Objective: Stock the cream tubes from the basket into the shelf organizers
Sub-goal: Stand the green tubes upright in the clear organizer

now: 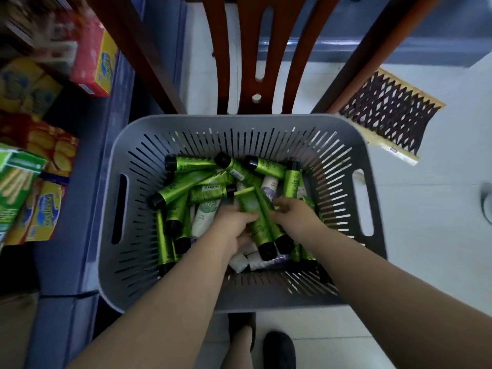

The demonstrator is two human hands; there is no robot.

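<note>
Setting: pale tiled floor (426, 235), a wooden chair (255, 49) behind, boxed snacks (34, 166) stacked on the left.
Basket: a grey slotted basket (111, 182) held a loose pile of green cream tubes (191, 182), a few white tubes (205, 217) beneath.
Left hand: the left hand (234, 225) curled around held tubes (262, 222).
Right hand: the right hand (295, 211) gripped the same bundle from the other side.
Axis: the bundle ran away from the person, black caps nearest the wrists.
Shelf organizers: not in view; judged still ahead.
</note>
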